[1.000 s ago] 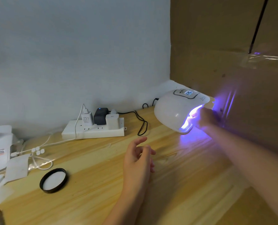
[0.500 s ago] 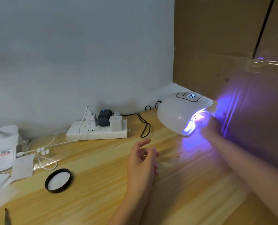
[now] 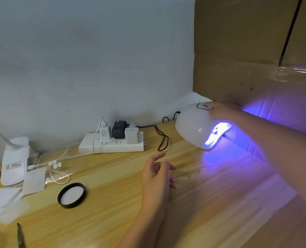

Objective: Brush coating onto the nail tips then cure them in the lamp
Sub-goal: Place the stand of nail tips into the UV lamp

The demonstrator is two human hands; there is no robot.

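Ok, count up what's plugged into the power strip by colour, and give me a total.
White: 2, the charger with the cable and the plain block
Black: 1, the adapter with the blue light
Total: 3 on the power strip

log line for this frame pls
lamp: lit | right hand: on lamp's top panel | left hand: idle, empty, above table

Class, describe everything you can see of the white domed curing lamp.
The white domed curing lamp looks like glossy plastic, with a dark-outlined control panel on top. It sits on the wooden table beside the cardboard wall, its opening glowing violet, a small pale object inside. The right hand touches its panel; a black cord lies behind it.
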